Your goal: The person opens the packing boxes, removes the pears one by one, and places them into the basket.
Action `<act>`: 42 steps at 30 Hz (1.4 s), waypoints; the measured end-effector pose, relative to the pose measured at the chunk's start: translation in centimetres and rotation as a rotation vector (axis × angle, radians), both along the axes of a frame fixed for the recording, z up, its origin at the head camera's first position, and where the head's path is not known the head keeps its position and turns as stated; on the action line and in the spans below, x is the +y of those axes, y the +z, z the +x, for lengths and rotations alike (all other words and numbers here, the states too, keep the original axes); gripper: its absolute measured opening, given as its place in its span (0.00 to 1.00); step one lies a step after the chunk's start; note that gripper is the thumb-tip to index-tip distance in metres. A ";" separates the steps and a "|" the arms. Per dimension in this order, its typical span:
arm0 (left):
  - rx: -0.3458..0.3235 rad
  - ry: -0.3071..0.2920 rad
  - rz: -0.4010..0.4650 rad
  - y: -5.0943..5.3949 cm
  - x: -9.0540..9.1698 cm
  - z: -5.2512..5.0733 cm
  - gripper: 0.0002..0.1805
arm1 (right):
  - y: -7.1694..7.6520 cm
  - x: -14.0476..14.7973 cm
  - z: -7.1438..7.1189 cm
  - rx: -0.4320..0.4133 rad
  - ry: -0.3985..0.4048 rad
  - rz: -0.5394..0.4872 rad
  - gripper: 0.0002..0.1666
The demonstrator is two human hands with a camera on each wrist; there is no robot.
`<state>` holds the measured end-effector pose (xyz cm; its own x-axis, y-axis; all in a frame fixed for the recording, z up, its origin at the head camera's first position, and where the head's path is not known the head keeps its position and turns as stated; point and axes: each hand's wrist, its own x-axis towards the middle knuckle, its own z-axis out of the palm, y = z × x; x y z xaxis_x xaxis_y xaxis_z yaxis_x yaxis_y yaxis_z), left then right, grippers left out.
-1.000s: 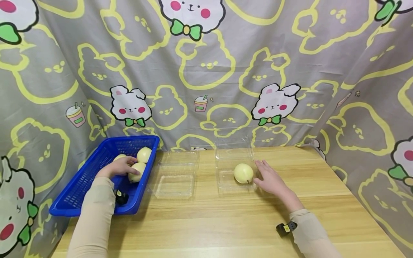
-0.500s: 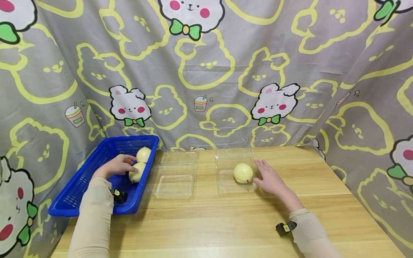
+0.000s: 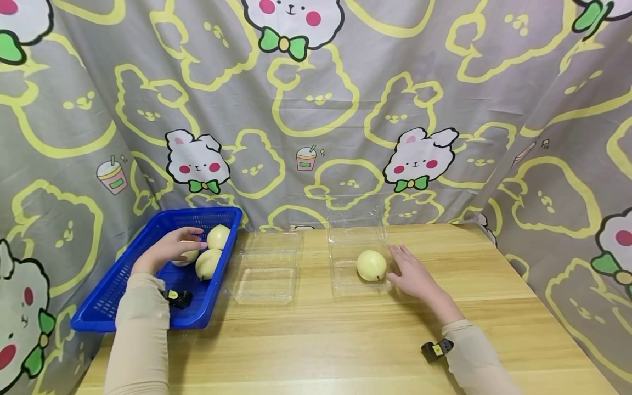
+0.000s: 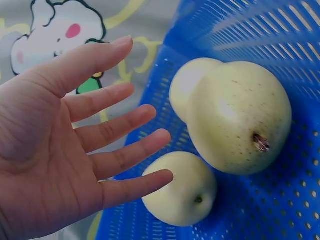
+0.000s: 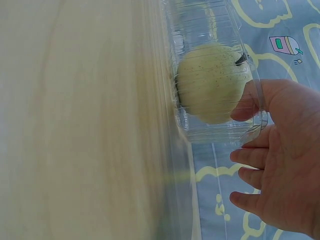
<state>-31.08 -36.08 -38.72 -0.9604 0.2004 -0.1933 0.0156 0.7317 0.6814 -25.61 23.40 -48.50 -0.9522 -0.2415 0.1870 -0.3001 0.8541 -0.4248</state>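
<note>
Over the blue basket [image 3: 204,315] at the left, my left hand [image 3: 170,249] hovers with its fingers spread and nothing held. Below it lie three pale yellow pears: a front pear [image 3: 208,264], a back pear [image 3: 218,237] and one partly covered pear [image 3: 186,257]. The left wrist view shows the hand [image 4: 75,135] beside the pears, palm visible. One more pear [image 3: 371,265] sits in the right clear plastic box [image 3: 342,277], whose lid stands raised. My right hand [image 3: 413,276] is at that box's right side, fingers extended. In the right wrist view its thumb overlaps the box wall by the pear [image 5: 212,82].
A second clear plastic box [image 3: 266,282] lies opened out between the basket and the right box. All stand on a wooden table [image 3: 316,345], with a patterned curtain [image 3: 316,109] behind and at both sides. Small black cameras are strapped to both wrists.
My left hand has drawn left and up from the front pear, its fingers coming off it; that pear stays in the basket. The right hand has not visibly moved.
</note>
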 end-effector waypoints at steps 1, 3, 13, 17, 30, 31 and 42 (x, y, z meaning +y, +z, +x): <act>0.011 -0.001 -0.002 0.2 0.0 0.1 0.42 | 0.1 0.0 0.0 0.003 0.000 0.002 0.45; 0.027 0.002 -0.001 0.5 0.0 0.2 0.42 | 0.1 -0.1 0.1 0.004 0.002 0.002 0.45; 0.105 0.014 -0.004 1.8 0.0 1.3 0.42 | -0.1 -0.3 0.1 0.010 0.006 0.004 0.45; 0.140 0.020 -0.025 2.5 0.2 1.7 0.42 | -0.2 -0.2 0.0 0.007 0.006 0.003 0.46; 0.204 -0.021 -0.055 5.6 2.4 3.1 0.40 | -0.1 -0.1 0.1 0.005 0.005 -0.006 0.47; 0.209 -0.025 -0.055 5.9 2.7 3.3 0.40 | -0.1 -0.1 0.0 0.008 0.006 -0.002 0.47; 0.284 -0.074 -0.066 8.4 6.6 5.1 0.38 | -0.1 0.0 0.1 0.008 -0.001 0.021 0.46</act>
<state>-25.95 -29.47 -30.37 -0.9613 0.2675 0.0657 0.2532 0.7641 0.5933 -25.54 23.44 -48.56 -0.9509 -0.2444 0.1899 -0.3025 0.8633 -0.4039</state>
